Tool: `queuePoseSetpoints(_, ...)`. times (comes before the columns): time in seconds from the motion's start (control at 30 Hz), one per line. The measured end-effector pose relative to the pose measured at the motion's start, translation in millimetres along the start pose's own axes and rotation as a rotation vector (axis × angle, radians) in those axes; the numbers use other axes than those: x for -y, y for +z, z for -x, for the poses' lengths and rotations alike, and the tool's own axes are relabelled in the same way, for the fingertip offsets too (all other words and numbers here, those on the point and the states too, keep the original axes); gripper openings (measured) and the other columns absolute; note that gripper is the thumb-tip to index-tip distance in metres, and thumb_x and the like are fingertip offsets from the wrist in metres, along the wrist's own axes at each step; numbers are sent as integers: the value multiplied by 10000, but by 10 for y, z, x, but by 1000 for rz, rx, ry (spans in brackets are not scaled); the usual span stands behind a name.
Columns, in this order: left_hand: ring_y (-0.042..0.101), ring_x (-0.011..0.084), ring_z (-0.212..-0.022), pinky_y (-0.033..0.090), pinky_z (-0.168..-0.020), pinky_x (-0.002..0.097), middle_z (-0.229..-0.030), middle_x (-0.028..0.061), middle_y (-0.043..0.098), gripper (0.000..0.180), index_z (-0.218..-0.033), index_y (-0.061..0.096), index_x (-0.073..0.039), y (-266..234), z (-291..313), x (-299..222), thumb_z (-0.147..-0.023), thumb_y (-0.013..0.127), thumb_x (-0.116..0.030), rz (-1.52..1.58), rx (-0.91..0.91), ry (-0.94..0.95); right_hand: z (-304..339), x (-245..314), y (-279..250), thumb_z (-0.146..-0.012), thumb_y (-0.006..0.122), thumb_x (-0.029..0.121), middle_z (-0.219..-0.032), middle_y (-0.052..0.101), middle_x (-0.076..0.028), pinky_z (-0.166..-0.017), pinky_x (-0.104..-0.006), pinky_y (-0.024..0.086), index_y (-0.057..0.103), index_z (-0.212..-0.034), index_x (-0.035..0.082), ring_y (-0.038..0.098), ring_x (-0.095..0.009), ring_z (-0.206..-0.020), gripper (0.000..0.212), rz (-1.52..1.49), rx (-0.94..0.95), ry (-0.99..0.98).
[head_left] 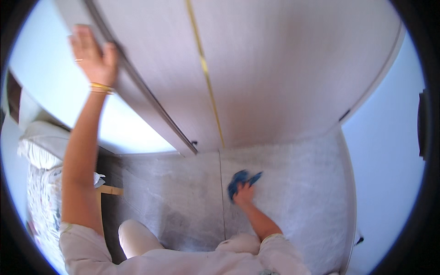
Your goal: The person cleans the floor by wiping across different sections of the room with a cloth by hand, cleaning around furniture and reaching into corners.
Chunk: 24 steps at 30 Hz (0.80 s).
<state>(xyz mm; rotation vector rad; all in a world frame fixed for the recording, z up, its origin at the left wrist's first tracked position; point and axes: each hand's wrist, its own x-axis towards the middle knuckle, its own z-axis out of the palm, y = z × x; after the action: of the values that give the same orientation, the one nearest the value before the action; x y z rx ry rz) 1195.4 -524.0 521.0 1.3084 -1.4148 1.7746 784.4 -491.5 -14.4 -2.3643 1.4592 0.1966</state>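
My left arm reaches up, and my left hand (95,57) rests with fingers stretched out against the pale door frame (71,10), its thumb by the dark edge strip. Low on the right, my right hand (244,193) grips a dark blue cloth (236,181), bunched up with one corner sticking out. The cloth is held over the grey tiled floor; blur hides whether it touches it. In front of me stands a tall pale door panel (284,68) with a thin gold strip (205,68) running down it.
At the left is a bed with patterned bedding (43,192) and a white pillow (46,140), with a wooden piece (112,189) jutting out beside it. A white wall (380,160) closes off the right side. A small dark fitting (194,143) sits low by the frame.
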Motion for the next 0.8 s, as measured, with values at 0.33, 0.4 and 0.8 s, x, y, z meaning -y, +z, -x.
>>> queuePoseSetpoints(0.33, 34, 330, -1402, 32, -1096, 540, -1519, 104, 120, 704, -1445, 208, -96, -460, -169, 429, -903, 405, -500, -175, 354, -290, -65, 1317, -3766, -836, 592, 183, -1193, 561, -183, -954, -403, 417, 567, -1184, 72, 524, -347, -1107, 365, -525, -612, -713)
queuePoseSetpoints(0.4, 1, 305, -1408, 3, -1084, 569, -1524, 101, 94, 729, -1448, 195, -91, -411, -246, 633, -899, 373, -537, -153, 355, -484, 155, 1644, -4827, -822, 584, 87, -1166, 559, -174, -952, -414, 405, 557, -1163, 23, 520, -344, -1092, 348, -342, -1094, -930)
queuePoseSetpoints(0.8, -64, 321, -1403, -42, -1018, 671, -1537, 60, 30, 774, -1464, 146, -129, -325, -157, 727, -880, 325, -604, -60, 350, -430, 361, 2992, -8075, -866, 481, 413, -1373, 396, -172, -953, -479, 351, 481, -1255, 45, 375, -383, -1238, 535, 196, -1127, -285)
